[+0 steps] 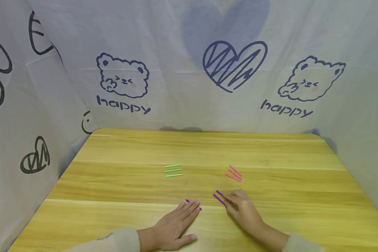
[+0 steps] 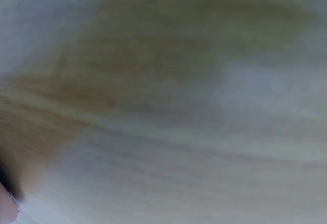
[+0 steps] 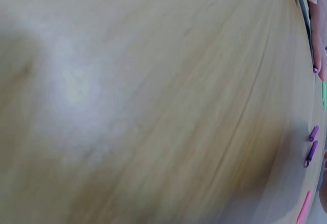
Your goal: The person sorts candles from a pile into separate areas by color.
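My left hand point(image 1: 176, 224) lies flat on the table with straight fingers. Under its fingertips is a thin purple stick point(image 1: 187, 200), its two ends poking out and its middle hidden. To the right, my right hand point(image 1: 244, 211) pinches with thumb and index finger at the near end of a second purple stick point(image 1: 219, 192). A third purple stick point(image 1: 218, 199) lies parallel just beside it, its near end by the thumb. In the right wrist view these two purple sticks point(image 3: 312, 151) show at the right edge. The left wrist view is mostly blurred tabletop.
Three green sticks point(image 1: 174, 170) lie in a row farther back on the wooden table point(image 1: 113, 182). Three pink sticks point(image 1: 235, 172) lie slanted behind my right hand. White printed cloth point(image 1: 176, 87) hangs around the table's back and sides.
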`<state>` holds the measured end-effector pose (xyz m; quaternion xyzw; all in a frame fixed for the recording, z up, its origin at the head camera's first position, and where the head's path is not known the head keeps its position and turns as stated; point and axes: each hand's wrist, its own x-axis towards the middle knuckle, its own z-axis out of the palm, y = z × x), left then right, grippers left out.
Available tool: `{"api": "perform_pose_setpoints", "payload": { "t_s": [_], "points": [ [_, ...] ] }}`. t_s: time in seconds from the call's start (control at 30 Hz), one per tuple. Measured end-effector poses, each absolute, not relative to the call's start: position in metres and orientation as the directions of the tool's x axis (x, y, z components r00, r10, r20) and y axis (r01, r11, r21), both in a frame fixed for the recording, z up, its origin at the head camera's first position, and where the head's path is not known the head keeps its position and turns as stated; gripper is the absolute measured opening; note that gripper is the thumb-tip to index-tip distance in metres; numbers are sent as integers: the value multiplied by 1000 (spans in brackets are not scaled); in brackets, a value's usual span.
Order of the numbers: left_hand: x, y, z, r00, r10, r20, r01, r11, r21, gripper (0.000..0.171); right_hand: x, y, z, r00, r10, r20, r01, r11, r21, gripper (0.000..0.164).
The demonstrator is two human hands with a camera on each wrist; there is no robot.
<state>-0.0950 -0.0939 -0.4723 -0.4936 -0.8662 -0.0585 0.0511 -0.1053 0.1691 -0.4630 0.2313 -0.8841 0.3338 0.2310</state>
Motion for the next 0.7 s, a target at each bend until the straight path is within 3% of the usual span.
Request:
{"api": "perform_pose_setpoints", "payload": {
  "t_s": [0.2, 0.4, 0.7],
  "points": [
    [-100, -95, -472, -505, 830, 235, 859, 510, 44, 55, -105, 174, -459, -801, -238, 550, -542, 680, -495, 28],
    [-120, -100, -469, -529, 724, 442, 844, 502, 189, 39, -107, 181, -457, -787, -230, 573, -545, 694, -470, 30],
    [-139, -102, -468, -640, 636, 431, 767, 490, 415, 32, -111, 191, -453, -784, -201, 588, -537, 695, -478, 30]
  ]
}}
